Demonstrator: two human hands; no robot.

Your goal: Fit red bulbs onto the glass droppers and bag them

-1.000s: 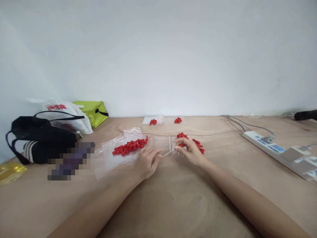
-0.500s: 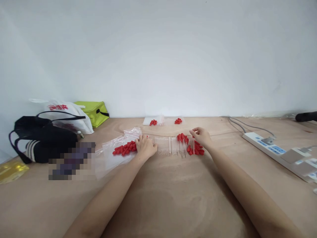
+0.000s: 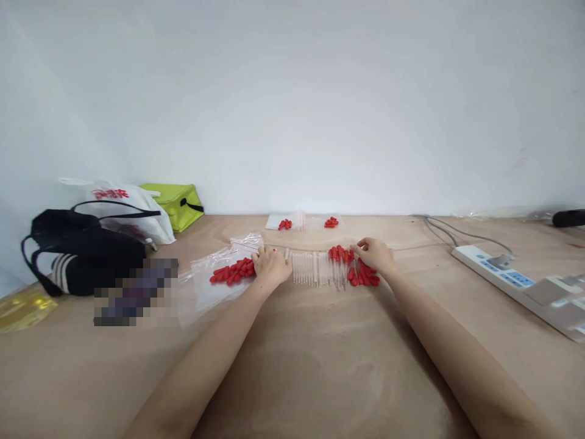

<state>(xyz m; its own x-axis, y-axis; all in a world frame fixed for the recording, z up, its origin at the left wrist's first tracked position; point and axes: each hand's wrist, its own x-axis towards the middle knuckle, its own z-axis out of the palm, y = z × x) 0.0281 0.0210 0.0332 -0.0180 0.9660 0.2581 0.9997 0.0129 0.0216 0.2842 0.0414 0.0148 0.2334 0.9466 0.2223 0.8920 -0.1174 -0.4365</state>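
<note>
My left hand is closed over the left end of a row of clear glass dropper tubes, and a bit of red, like a rubber bulb, shows at its fingertips. My right hand pinches the red top of a dropper, its tube pointing down. Beside it, at the row's right end, lie several droppers with red bulbs fitted. Loose red rubber bulbs lie under and in front of my right hand. Another heap of red bulbs rests on a clear zip bag left of my left hand.
Farther back lie small clear bags with red bulbs. On the left are a black bag, a white plastic bag, a lime-green box bag and yellow film. A white power strip with plugs and cables is at right.
My right hand has moved slightly left and down, bringing the dropper close to the fitted droppers. My left hand stays nearly in place. The whole view has shifted a little.
</note>
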